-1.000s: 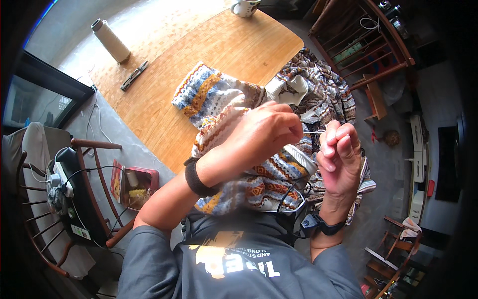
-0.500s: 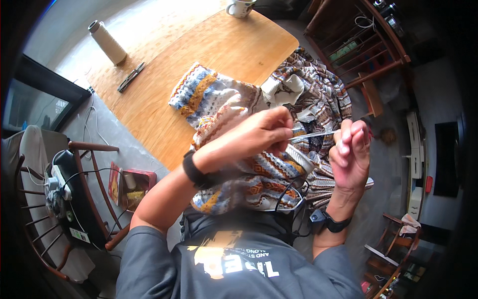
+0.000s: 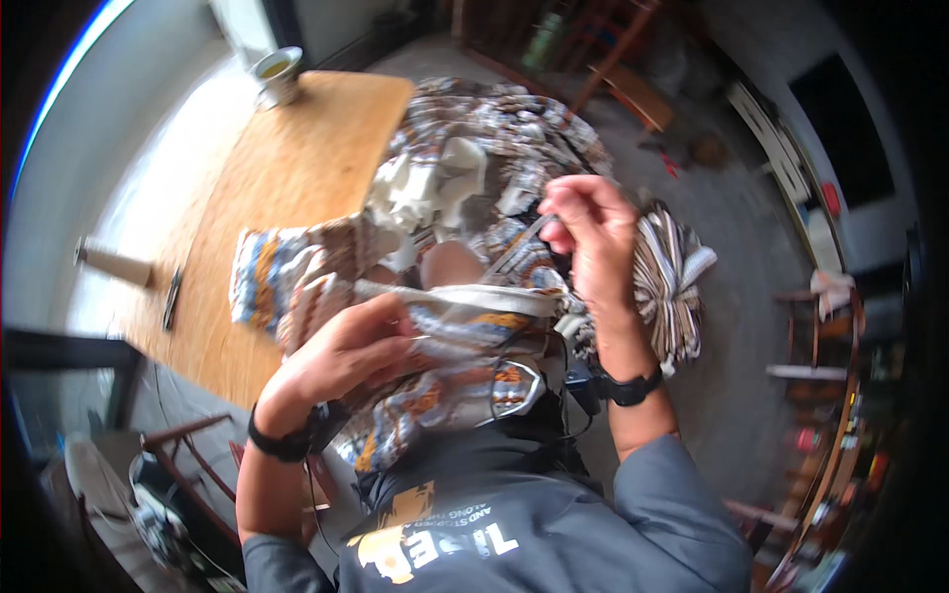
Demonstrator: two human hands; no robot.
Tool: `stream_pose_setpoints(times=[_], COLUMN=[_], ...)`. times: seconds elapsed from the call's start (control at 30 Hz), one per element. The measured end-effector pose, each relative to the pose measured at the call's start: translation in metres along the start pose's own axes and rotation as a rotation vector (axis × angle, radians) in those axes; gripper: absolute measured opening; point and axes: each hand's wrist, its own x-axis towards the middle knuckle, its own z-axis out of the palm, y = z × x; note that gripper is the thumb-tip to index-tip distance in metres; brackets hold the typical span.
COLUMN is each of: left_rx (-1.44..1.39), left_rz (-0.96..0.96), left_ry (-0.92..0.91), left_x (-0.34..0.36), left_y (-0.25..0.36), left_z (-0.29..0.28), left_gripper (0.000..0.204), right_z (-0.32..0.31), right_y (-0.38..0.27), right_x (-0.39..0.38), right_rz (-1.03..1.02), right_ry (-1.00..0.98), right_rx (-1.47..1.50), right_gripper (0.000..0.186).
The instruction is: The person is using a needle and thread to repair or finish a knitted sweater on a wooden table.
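Note:
Patterned knit fabric in white, blue, orange and brown lies across my lap, with a pale band along its upper edge. My left hand is closed over this fabric just below the band; its fingertips are partly hidden. Raised beyond the band, my right hand pinches a strand of light yarn. The yarn slants from those fingers down to the band and looks taut. Motion blurs both hands slightly.
A wooden table stands at my left, bearing a cup, a yarn cone and a dark slim tool. More knit fabric is heaped beyond my lap. A striped bundle lies at right. A chair stands lower left.
My view has turned, shifting the table leftward. My hands have moved apart: the right is up and away with the yarn, the left is down on the fabric. The pale band now lies stretched between them.

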Motion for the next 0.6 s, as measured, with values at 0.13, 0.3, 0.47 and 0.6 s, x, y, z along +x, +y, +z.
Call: stream_pose_setpoints(times=[0.13,0.3,0.47,0.6], left_rx=[0.161,0.221,0.201,0.261], left_rz=[-0.029,-0.153,-0.21,-0.275], left_ry=[0.217,0.348,0.541,0.504], left_x=[0.018,0.031,0.029,0.038], left_y=[-0.003,-0.021,-0.034,-0.023], left_z=[-0.008,-0.024,-0.034,-0.034], left_gripper=[0.014,0.013,0.013,0.016], right_z=[-0.072,-0.235,-0.403,-0.441], right_y=[0.055,0.152,0.22,0.205], right_x=[0.003,-0.049,-0.12,-0.139], right_rz=[0.234,0.393,0.665,0.817], right_ry=[0.194,0.443,0.574,0.334], right_rx=[0.069,-0.31,-1.245,-1.535], right_gripper=[0.016,0.012,0.013,0.024])
